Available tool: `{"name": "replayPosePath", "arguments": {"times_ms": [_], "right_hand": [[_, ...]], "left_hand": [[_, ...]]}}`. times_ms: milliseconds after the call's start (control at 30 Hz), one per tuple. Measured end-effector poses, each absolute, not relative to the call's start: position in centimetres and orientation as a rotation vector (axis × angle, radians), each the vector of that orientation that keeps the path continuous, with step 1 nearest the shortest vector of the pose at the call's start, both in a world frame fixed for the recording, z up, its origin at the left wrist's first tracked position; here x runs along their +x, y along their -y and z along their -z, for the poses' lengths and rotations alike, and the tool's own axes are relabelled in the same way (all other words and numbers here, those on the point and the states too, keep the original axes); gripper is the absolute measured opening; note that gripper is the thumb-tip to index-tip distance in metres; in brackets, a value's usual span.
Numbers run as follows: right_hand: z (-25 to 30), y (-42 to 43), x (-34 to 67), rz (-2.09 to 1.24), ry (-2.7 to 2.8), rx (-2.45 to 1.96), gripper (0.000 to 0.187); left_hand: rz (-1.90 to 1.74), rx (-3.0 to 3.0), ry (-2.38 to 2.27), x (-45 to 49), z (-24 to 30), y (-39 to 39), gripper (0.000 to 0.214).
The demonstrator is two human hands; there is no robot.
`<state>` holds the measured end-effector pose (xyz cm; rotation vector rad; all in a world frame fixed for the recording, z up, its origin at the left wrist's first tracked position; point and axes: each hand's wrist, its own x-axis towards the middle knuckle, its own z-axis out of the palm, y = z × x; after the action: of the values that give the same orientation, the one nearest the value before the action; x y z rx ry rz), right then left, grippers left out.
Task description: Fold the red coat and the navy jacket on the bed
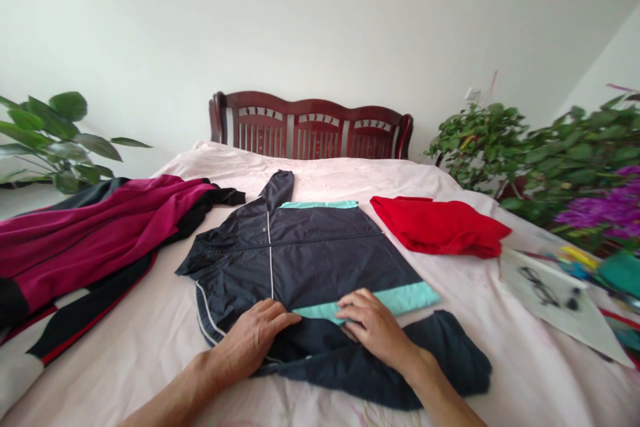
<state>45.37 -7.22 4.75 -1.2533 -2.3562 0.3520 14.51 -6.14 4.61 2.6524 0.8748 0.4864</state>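
A dark navy zip jacket (320, 267) with white piping and mint-green bands is spread on the bed, its collar toward the left. One sleeve points away toward the headboard. The near sleeve (445, 353) lies bunched along the jacket's near edge. My left hand (257, 333) is closed on the dark fabric near the shoulder, its thumb toward the right. My right hand (373, 327) has bent fingers closed on the cloth beside the near mint-green band. Parts of the fingertips of both hands are hidden.
A magenta and black jacket (115, 220) lies to the left. To the right are a folded red garment (440, 223) and a pale sheet (560, 300) with glasses (537, 285) on it. The wooden headboard (315, 107) stands behind; leafy plants (480, 140) flank the bed.
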Motion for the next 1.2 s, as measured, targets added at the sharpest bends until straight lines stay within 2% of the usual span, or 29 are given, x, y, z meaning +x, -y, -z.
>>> {"name": "replayPosePath", "arguments": {"times_ms": [333, 567, 867, 1033, 1100, 1200], "right_hand": [[-4.2, 7.0, 47.1, -0.306, 2.312, -1.364, 0.026], [-4.5, 7.4, 50.5, -0.107, 2.192, -1.688, 0.048], [-4.1, 7.5, 56.9, 0.235, 1.782, -2.352, 0.038], [-4.1, 7.4, 58.2, 0.154, 1.733, -2.396, 0.042], [-4.2, 7.3, 58.4, 0.163, 1.739, -2.387, 0.037], [-4.4, 7.0, 59.1, 0.234, 1.717, -2.367, 0.027]], "left_hand": [[-0.418, 2.64, -0.885, 14.8, -4.6, 5.9, 0.035], [-0.39, 2.587, -0.994, 15.4, -4.8, 6.0, 0.032], [-0.387, 2.606, -0.965, 15.7, -5.9, 6.1, 0.024], [-0.067, 2.759, -1.211, 18.0, -7.0, 4.7, 0.035], [0.052, 2.707, -1.402, 19.7, -7.5, 3.9, 0.039], [0.024, 2.569, -1.576, 22.3, -8.0, 3.4, 0.045]]}}
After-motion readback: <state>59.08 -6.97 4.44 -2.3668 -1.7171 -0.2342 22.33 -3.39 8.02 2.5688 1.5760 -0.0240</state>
